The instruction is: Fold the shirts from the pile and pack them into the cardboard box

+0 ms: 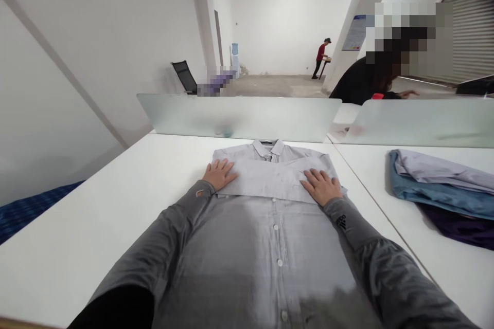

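A light grey button-up shirt (270,236) lies face up on the white table (116,205), collar at the far end. A folded part of it, likely the sleeves, lies across the chest. My left hand (219,174) rests flat on the left end of that fold, fingers stretched out. My right hand (321,186) lies flat on the right end, fingers spread. Both arms wear dark grey sleeves. Neither hand holds anything.
A pile of folded clothes (443,190), lilac, blue and purple, lies on the adjoining table at right. Frosted divider panels (239,115) stand along the far edge. One person (363,82) leans over behind the panels; another person (320,56) in red stands far back. A black chair (185,76) stands at the left wall.
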Tool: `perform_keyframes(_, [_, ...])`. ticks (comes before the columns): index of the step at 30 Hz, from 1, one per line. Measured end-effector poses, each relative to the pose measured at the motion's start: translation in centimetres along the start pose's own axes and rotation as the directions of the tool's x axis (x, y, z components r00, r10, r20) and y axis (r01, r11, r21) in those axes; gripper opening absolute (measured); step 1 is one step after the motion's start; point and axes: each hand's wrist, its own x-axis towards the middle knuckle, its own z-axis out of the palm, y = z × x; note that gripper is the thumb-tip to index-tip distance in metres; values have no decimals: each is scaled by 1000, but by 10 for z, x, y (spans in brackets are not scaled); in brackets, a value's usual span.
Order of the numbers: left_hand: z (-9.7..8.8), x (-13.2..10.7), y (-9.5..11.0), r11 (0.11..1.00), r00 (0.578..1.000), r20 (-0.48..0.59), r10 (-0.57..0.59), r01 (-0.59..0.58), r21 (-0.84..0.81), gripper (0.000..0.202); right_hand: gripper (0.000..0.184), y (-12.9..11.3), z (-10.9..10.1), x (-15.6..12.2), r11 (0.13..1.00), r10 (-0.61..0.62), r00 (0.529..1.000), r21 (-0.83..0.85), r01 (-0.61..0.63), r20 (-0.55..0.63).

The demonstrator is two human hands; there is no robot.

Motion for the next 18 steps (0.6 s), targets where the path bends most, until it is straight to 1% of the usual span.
perform_keyframes(1, [-4, -2, 5, 1000, 1000, -7, -14, 14, 28, 63, 57, -1, -2, 0, 1000, -2, 1000, 2, 2, -1])
perform_keyframes(3, [-11, -9, 15, 995, 998, -61, -20, 25, 91, 58, 58, -3, -7, -2, 1000, 7, 1000, 2, -7, -20])
perform_keyframes(5, [-14, -24, 23, 992, 992, -119, 43, -28, 124, 55, 60, -4, -11, -10, 1000, 14, 998, -1, -14, -57])
perform_keyframes(7, [-13, -46, 24, 987, 985, -112, 133, -121, 106, 55, 62, -2, -12, -22, 1000, 4, 997, 5, -4, -78])
perform_keyframes(9, [-8, -67, 19, 985, 985, -61, 163, -159, 68, 56, 61, 2, -12, -36, 999, -25, 998, 23, 26, -57])
perform_keyframes(12, [-2, -90, 7, 994, 995, -24, 98, -97, 44, 55, 59, 9, -15, -54, 997, -49, 999, 65, 49, -13])
perform_keyframes(15, [-4, -106, 2, 999, 998, -45, 32, -30, 44, 56, 60, 14, -23, -73, 994, -25, 1000, 108, 24, 5])
perform_keyframes(17, [-7, -123, 5, 997, 997, -59, 46, -42, 58, 58, 58, 18, -29, -91, 995, -30, 999, 99, 28, 22])
perform_keyframes(18, [-8, -135, 8, 996, 996, -60, 65, -61, 66, 57, 56, 20, -32, -102, 995, -43, 998, 88, 40, 36])
